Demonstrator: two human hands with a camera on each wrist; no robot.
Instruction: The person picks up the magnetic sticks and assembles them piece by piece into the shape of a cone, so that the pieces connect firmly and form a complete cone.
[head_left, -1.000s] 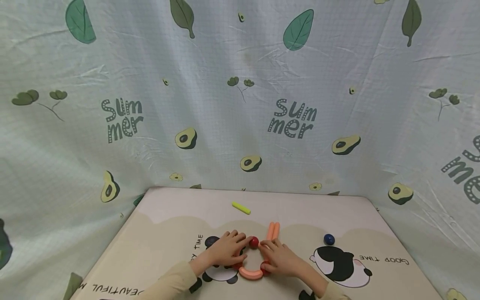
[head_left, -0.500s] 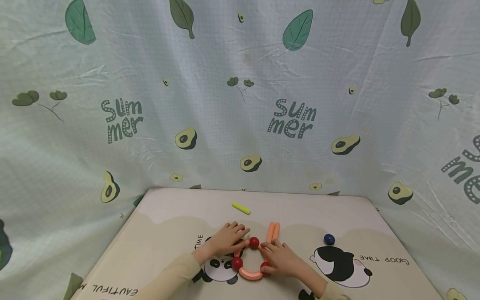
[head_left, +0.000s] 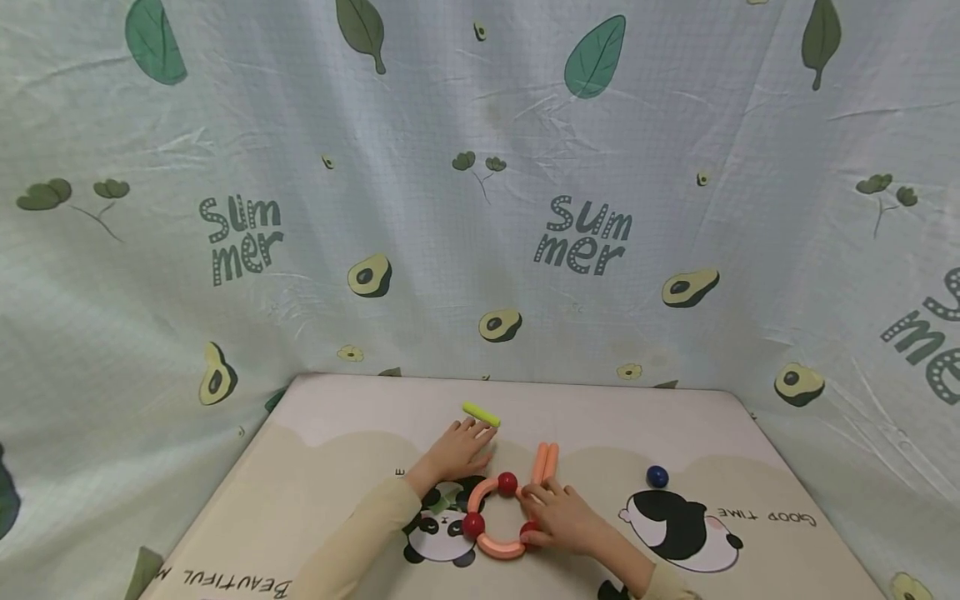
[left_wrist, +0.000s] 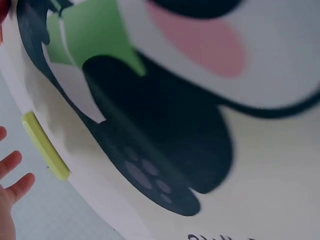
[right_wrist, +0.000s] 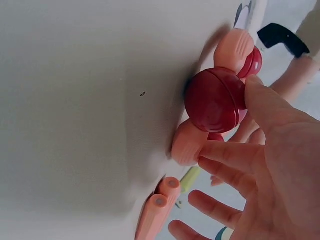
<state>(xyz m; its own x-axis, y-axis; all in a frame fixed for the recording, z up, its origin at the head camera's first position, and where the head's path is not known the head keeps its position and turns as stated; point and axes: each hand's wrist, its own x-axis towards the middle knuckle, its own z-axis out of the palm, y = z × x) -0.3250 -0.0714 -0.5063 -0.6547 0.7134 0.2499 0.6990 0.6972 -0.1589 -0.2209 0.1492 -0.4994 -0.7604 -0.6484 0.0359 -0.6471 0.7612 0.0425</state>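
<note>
A ring of red balls and curved orange rods (head_left: 501,548) lies on the patterned table, partly covered by my right hand (head_left: 558,517). In the right wrist view that hand holds the ring's near side, its thumb against a red ball (right_wrist: 212,100) and its fingers on a curved rod (right_wrist: 187,145). My left hand (head_left: 455,452) reaches over the tabletop with fingers spread, holding nothing. Just beyond its fingertips lies a short yellow-green rod (head_left: 481,414); in the left wrist view a small gap parts the fingers from the yellow-green rod (left_wrist: 45,145).
Two straight orange rods (head_left: 545,462) lie side by side, just behind my right hand. A dark blue ball (head_left: 657,477) stands farther right. The tabletop (head_left: 337,408) has printed animals and words and ends at a hanging patterned cloth (head_left: 420,208).
My left hand has left the ring's left side and moved away from me towards the yellow-green rod, uncovering the left curved rod and red ball. My right hand stays on the ring.
</note>
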